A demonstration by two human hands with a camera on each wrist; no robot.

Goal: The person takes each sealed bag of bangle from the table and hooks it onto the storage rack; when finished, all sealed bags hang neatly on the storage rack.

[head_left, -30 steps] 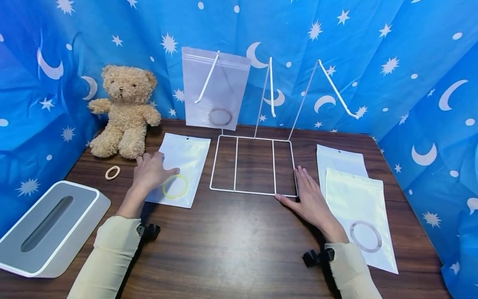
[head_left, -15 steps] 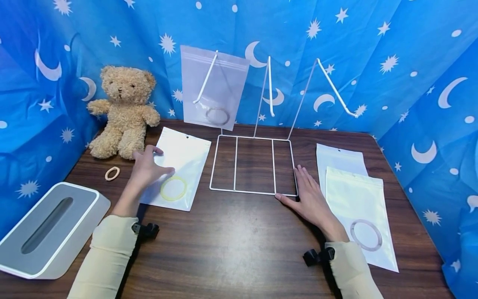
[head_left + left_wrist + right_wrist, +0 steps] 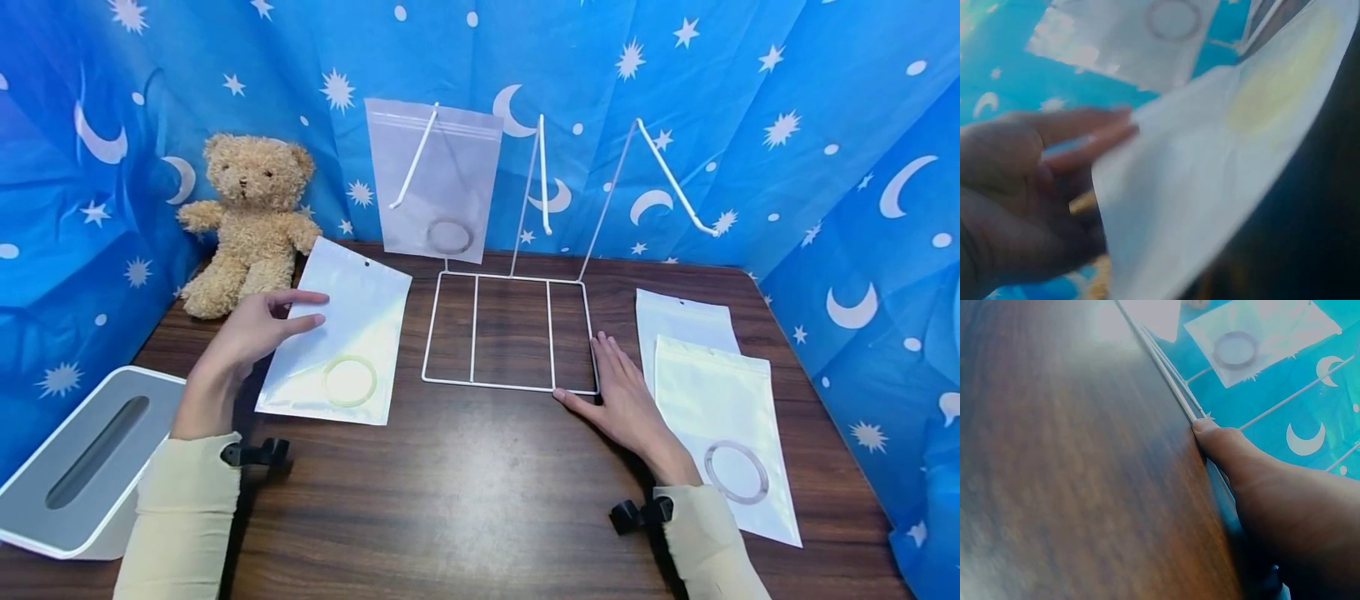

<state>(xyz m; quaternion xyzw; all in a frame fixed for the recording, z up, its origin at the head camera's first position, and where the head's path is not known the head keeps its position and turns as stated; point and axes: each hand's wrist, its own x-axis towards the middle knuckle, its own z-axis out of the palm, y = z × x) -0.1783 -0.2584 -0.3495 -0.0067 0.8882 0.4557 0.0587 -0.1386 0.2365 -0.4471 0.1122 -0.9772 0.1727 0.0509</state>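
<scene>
In the head view my left hand (image 3: 243, 333) pinches a white zip bag (image 3: 345, 308) between thumb and fingers at its left edge. A pale yellow ring (image 3: 350, 404) shows near the bag's lower end. The left wrist view shows the same bag (image 3: 1160, 181) tilted up off the table. My right hand (image 3: 626, 408) lies with straight fingers along the right side of the white wire rack (image 3: 517, 387), its thumb touching the front corner. From the rack's left hook hangs another zip bag (image 3: 457, 183) containing a ring; the middle and right hooks bear nothing.
A teddy bear (image 3: 251, 221) sits behind my left hand. The grey-topped tissue box (image 3: 131, 483) stands at the left, partly behind my sleeve. Two more zip bags overlap at the right, the front one (image 3: 712, 396) over the rear one (image 3: 660, 321).
My left hand has picked up the bag with the yellow ring, lifting and tilting it slightly leftward. The hanging bag has swung a little. My right hand has stayed put.
</scene>
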